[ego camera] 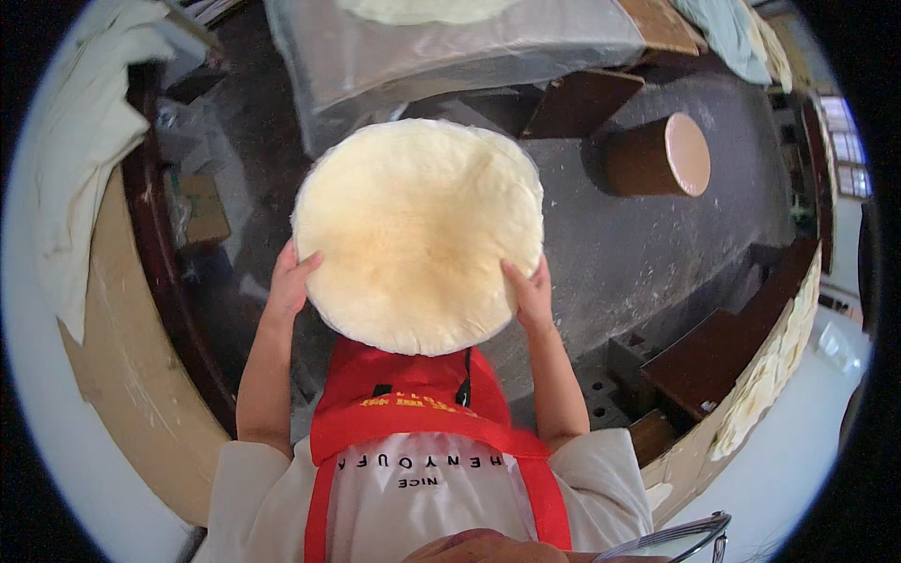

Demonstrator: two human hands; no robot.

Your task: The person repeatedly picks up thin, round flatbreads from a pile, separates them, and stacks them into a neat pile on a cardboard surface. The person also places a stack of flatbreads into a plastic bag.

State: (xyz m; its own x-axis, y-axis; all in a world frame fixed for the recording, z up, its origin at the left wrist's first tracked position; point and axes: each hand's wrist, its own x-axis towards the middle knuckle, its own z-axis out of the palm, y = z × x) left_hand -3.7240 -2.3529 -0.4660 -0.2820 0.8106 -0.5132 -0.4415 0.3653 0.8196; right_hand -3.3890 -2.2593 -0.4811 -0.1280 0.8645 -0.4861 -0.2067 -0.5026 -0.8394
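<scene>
A large, round, cream-coloured disc (419, 225) is held in front of my body, above the floor. Its surface is soft-looking and slightly dented, with a pale yellow-brown middle and an uneven edge; its material is not certain. My left hand (292, 281) grips the lower left rim, thumb on top and fingers mostly hidden underneath. On the opposite rim, my right hand (531, 288) holds on the same way. The underside of the disc is out of sight. A red apron (415, 387) with writing hangs just below it.
Ahead stands a table under clear plastic sheeting (450, 56), bearing another pale round piece (429, 8). A brown cylindrical stool or drum (644, 158) is on the dark floor to the right. Pale cloth (91, 155) drapes the left worktop; pale ragged sheets (767, 373) line the right one.
</scene>
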